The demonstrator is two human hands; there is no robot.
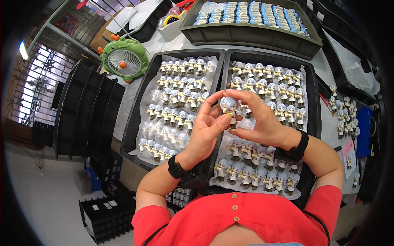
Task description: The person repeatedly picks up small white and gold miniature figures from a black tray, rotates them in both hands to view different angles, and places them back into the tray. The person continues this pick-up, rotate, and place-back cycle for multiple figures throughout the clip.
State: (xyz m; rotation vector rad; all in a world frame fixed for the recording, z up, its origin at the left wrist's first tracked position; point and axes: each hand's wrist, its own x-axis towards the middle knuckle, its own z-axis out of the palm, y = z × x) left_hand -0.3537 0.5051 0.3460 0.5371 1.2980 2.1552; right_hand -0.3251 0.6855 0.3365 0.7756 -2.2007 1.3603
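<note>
A small figurine (230, 107) with pale blue-white hair, a white outfit and dark feet is held upright between my hands, above the seam of two black trays. My left hand (210, 128) grips it from the left, thumb across its front and fingers behind. My right hand (262, 122) curves around it from the right, fingertips at the head and thumb by the feet. Beneath, the left tray (130, 123) and the right tray (314, 98) carry rows of like figurines on clear plastic liners; my hands hide part of the right tray's rows.
A green desk fan (125, 59) stands beyond the left tray. At the back, a grey-green crate (250, 39) holds rows of blue-and-white parts. More loose figurines (347, 117) sit on the table at right, near a blue bin (364, 131). Stacked black trays (84, 110) rise at left.
</note>
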